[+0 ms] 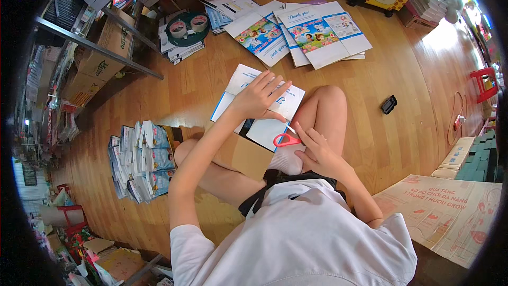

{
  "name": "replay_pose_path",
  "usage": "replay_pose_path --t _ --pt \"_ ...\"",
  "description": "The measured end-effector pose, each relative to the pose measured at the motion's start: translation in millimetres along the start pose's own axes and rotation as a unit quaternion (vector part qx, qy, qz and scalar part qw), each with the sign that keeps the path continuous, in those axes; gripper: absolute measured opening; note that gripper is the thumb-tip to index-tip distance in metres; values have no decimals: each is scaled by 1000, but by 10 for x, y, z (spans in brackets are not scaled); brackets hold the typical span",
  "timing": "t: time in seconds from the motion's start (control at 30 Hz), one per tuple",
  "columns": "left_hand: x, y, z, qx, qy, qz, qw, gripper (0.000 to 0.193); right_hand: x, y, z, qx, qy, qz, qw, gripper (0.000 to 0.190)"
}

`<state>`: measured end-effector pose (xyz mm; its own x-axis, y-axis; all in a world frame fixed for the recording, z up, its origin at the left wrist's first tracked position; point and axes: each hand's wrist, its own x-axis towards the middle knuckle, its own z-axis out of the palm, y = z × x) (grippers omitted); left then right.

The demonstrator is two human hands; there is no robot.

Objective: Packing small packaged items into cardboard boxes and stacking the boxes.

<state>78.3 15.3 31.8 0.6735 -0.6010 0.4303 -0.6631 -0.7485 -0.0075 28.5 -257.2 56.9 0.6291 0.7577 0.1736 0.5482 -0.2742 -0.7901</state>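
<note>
A white and blue printed cardboard box with its flaps spread lies in front of my crossed legs. My left hand rests with fingers spread on the upper flap. Beside the box's right edge is my right hand, its index finger stretched towards the blades of a pair of scissors with a red handle. The scissors lie over the box edge near my sock; whether the right hand grips them is not plain. A brown cardboard flap extends towards my lap.
Flattened printed boxes lie ahead, beside a green round tray with tape rolls. Packed bags stand at left. A black object is on the floor at right, near a large carton. A metal shelf stands upper left.
</note>
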Motion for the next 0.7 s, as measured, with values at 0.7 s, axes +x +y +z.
replay_pose_path --t 0.7 --pt "-24 27 11 14 9 -22 1000 95 311 155 20 -77 91 109 987 16"
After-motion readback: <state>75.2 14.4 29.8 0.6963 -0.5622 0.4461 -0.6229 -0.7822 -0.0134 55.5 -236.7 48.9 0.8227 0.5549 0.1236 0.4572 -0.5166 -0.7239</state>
